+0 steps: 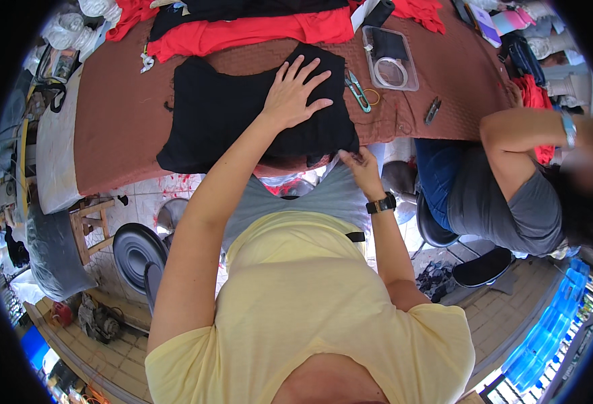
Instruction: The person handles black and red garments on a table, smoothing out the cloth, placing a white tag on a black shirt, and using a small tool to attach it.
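Observation:
A black garment (pixel 222 114) lies spread on the brown-covered table, its near edge hanging at the table's front. My left hand (pixel 294 92) rests flat on its upper right part, fingers spread. At the garment's near right corner, my right hand (pixel 362 168) has its fingertips pinched on the black cloth; a dark watch is on that wrist. Just right of the garment lie turquoise thread snips (pixel 358 92) beside a thin yellow ring (pixel 373 97).
A clear plastic box (pixel 413 79) holds a white coil and something dark. Another small dark tool (pixel 433 110) lies farther right. Red cloth (pixel 249 35) is piled at the back. A person in grey (pixel 498 195) sits at the right. A black stool (pixel 138 252) stands at lower left.

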`<action>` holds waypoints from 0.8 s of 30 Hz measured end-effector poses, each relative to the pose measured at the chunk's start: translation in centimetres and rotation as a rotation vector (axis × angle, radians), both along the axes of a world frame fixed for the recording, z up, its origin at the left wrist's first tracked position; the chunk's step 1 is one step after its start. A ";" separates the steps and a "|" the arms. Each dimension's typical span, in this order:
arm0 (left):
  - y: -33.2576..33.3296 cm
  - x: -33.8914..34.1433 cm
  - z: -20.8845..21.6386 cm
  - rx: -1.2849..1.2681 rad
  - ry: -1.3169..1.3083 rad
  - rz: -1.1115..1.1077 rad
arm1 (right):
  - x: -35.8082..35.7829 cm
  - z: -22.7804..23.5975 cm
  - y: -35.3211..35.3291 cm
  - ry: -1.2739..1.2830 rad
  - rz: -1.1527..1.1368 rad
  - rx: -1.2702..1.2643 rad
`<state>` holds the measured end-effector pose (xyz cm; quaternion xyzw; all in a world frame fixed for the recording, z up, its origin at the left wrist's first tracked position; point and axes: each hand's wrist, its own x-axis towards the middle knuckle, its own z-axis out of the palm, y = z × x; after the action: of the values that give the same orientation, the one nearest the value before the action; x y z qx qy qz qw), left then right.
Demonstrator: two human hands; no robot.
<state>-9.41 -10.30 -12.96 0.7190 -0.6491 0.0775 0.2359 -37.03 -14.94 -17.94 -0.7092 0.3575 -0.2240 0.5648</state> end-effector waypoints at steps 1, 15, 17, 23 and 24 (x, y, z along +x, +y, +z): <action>0.1 0.1 -0.1 0.001 0.002 -0.002 | -0.3 0.0 0.2 -0.094 0.008 0.265; 0.7 -0.9 -0.2 0.028 0.159 0.063 | 12.5 11.0 -1.1 -0.239 0.151 -0.759; 1.1 0.5 -0.8 -0.167 0.503 0.010 | 16.8 7.5 -3.5 -0.156 0.172 -0.823; 14.9 5.7 4.5 -0.300 0.033 0.891 | 18.2 4.3 -4.9 0.129 0.172 -1.087; 17.4 5.9 3.4 -0.220 0.020 1.122 | 18.3 4.3 -4.8 0.136 0.173 -1.087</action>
<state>-3.51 7.14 -9.60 0.9255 -0.1538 0.2511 0.2382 -18.78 -19.74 -13.66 -0.9383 0.1662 -0.2828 0.1094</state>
